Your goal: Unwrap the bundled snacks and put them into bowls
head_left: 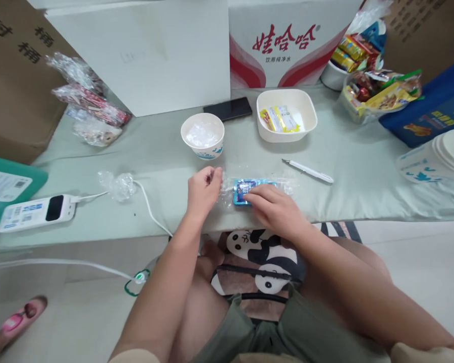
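A small blue snack packet (241,191) lies near the table's front edge, with clear plastic wrapping (289,185) around it. My right hand (274,205) is closed over the packet's right part, fingers and thumb pressing on it. Just left of the packet, my left hand (204,190) is closed in a pinch at the end of the clear plastic; its fingertips are partly hidden. Behind my left hand stands a paper cup (208,152) with crumpled clear plastic inside. A white bowl (287,136) farther back holds a yellow-and-white packet (280,119).
A white pen (310,171) lies right of the wrapping, a black phone (234,108) behind the cup. Left are a power bank (38,214) with a cable and bagged items (94,103). Stacked paper cups (419,164) and a snack tub (355,108) stand right. Boxes (287,50) line the back.
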### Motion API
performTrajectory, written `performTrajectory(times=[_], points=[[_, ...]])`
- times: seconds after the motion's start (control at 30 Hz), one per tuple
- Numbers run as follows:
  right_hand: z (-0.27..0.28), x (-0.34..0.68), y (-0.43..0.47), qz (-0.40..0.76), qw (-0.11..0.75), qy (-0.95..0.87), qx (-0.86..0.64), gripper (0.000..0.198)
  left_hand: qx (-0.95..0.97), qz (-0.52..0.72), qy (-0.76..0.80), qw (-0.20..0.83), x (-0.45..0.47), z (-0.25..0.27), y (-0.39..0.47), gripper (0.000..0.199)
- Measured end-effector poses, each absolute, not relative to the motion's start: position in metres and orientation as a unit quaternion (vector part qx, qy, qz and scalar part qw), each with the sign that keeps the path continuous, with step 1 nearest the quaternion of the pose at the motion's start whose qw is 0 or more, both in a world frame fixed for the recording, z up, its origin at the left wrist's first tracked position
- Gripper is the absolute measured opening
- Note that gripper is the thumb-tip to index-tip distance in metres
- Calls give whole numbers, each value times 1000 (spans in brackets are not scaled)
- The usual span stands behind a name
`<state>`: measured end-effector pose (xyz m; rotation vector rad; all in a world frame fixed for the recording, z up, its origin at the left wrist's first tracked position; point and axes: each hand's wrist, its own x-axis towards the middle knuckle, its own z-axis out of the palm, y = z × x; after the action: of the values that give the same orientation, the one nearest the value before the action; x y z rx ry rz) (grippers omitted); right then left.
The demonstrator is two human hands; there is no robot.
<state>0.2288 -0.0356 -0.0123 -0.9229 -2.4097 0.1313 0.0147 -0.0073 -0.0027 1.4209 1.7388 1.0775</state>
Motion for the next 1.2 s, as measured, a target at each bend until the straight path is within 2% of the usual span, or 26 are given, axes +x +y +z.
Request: performTrajectory(times=[0.1, 0.2, 0.3, 0.37, 0.47, 0.53, 0.73, 0.9, 1.03, 1.2], points=[[-14, 223, -34, 97, 234, -884, -392, 45, 481, 469, 648, 359, 15, -4, -3, 42], [-10, 224, -33, 117, 201, -870, -435, 62, 469, 487, 652, 342, 14, -3, 0, 45], [-5, 226, -34, 99, 173, -867, -457, 67, 473, 487, 658, 326, 12, -1, 1, 45], [-2, 226, -36, 79, 173, -865, -465, 61, 464, 488, 661, 331, 9, -2, 1, 45], [0, 227, -38, 51, 204, -866, -454, 37, 452, 485, 666, 342, 3, -4, 2, 44], [2, 227, -36, 58, 223, -864, -448, 28, 457, 477, 659, 360, 0, -6, 4, 44], [8, 235, -14, 195, 232, -776, -553, 37, 427, 459, 579, 521, 1, 0, 8, 39], [10, 232, -6, 215, 167, -799, -536, 31, 394, 492, 564, 534, 5, 5, 9, 37], [13, 224, -13, 168, 129, -825, -524, 49, 394, 497, 553, 541, 6, 7, 6, 39], [22, 218, -30, 112, 28, -845, -522, 70, 398, 502, 519, 565, 13, 13, -3, 39]])
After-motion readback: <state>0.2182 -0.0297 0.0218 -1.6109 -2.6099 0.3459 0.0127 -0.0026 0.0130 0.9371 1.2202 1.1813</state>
